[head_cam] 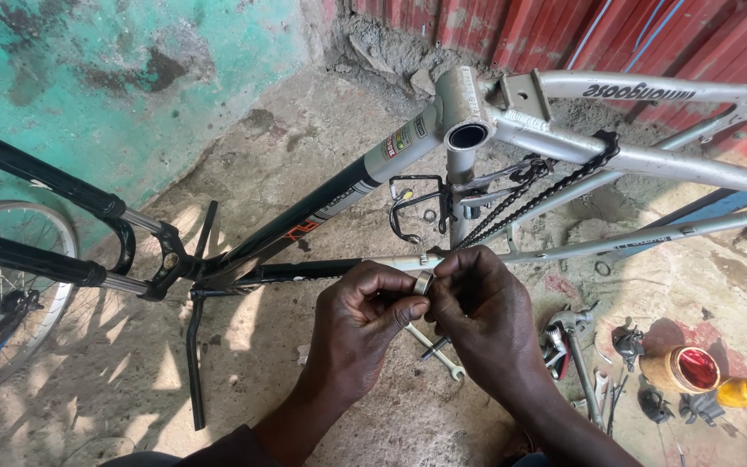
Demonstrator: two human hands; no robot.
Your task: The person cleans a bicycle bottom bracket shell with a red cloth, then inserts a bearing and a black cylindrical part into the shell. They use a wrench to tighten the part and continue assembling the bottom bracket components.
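At the lower centre of the frame, my left hand [360,324] and my right hand [477,316] both pinch one small metal ring [424,282]. Behind them lies one upturned bicycle frame [564,143] with one chain [538,195]. One wheel [6,294] is at the left edge.

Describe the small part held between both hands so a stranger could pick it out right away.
Start at the upside-down bicycle frame lying across the concrete floor; just below its tubes, the left hand and right hand meet. Pinched between their fingertips is a small metal ring, short, silvery and round, unlike the long wrench on the floor beneath.
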